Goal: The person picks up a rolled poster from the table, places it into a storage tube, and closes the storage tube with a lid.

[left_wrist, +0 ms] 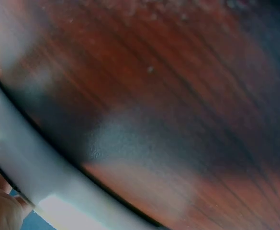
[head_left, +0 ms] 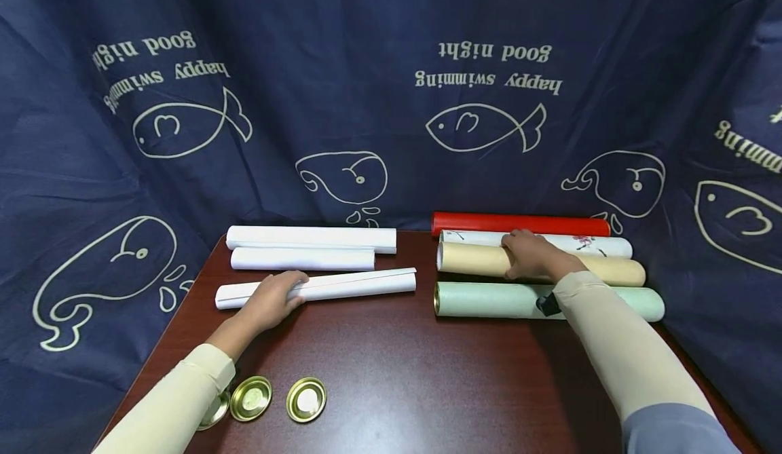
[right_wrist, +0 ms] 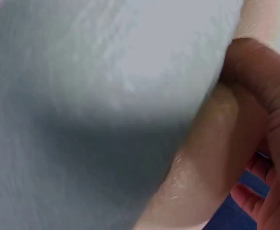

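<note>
My left hand point(head_left: 274, 300) grips a rolled sheet of white paper point(head_left: 360, 286) near its left end. In the left wrist view, the pale roll point(left_wrist: 44, 167) crosses the lower left corner, with some fingers point(left_wrist: 3, 203) beyond it. On the right, my right hand point(head_left: 533, 256) holds a beige tube point(head_left: 470, 258) round its middle, between a floral white tube point(head_left: 601, 245) and a light green tube point(head_left: 489, 300). The right wrist view has the green tube point(right_wrist: 106, 72) large in front, with the thumb point(right_wrist: 259, 67) against the beige one point(right_wrist: 207, 158).
Two more white paper rolls point(head_left: 311, 238) lie at the back left of the dark wooden table point(head_left: 391, 366). A red tube point(head_left: 519, 224) lies at the back right. Several gold lids point(head_left: 307, 400) rest at the front left. Blue printed cloth point(head_left: 366, 101) hangs behind.
</note>
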`<state>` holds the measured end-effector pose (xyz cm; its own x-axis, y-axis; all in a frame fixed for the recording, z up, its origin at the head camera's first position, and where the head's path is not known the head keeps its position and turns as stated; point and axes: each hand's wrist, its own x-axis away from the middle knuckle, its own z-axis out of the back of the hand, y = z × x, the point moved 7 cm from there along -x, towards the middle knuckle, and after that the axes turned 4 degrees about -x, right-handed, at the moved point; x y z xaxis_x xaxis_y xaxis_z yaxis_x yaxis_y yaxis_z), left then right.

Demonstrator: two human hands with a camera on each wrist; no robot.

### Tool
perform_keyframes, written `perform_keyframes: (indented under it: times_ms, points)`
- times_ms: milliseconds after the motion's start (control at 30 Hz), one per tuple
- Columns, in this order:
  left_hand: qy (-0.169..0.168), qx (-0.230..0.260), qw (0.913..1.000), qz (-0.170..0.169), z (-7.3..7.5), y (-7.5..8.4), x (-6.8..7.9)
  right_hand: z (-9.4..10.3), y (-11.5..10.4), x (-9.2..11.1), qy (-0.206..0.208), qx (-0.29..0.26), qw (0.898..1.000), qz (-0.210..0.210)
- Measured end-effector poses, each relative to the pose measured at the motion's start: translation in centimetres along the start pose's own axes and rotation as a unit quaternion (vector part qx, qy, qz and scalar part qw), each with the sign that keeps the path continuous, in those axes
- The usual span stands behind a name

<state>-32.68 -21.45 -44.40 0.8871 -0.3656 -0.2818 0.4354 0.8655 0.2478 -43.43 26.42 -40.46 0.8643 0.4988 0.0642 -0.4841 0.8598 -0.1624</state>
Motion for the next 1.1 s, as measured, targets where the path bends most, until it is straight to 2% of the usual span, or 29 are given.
perform_keyframes:
  times_ms: [200, 267, 400, 567, 733, 900, 1100]
  points:
    - [0.02, -0.018, 0.9994, -0.021, 0.6, 0.7, 0.2, 1.7, 0.3, 0.7, 0.035, -0.098, 0.995, -0.006]
    - [0.027, -0.019, 0.9989, -0.032, 0.7, 1.0, 0.4, 2.0, 0.3, 1.0, 0.053, -0.104, 0.993, 0.008]
    - [0.036, -0.018, 0.9983, -0.042, 0.7, 1.2, 0.9, 2.8, 0.5, 1.6, 0.101, -0.089, 0.99, 0.038]
    - [0.035, -0.018, 0.9977, -0.056, 1.3, 1.7, 1.8, 4.4, -0.1, 2.7, 0.154, -0.062, 0.985, 0.041]
    - [0.064, -0.029, 0.9943, -0.08, 3.3, 2.2, 2.8, 6.2, -2.6, 4.4, 0.185, -0.013, 0.979, 0.085]
    - [0.087, -0.041, 0.9903, -0.099, 5.5, 2.8, 3.6, 6.9, -4.9, 6.3, 0.196, 0.027, 0.973, 0.117]
    - [0.114, -0.04, 0.9868, -0.108, 7.4, 3.4, 4.9, 6.7, -7.5, 9.4, 0.262, 0.01, 0.952, 0.159]
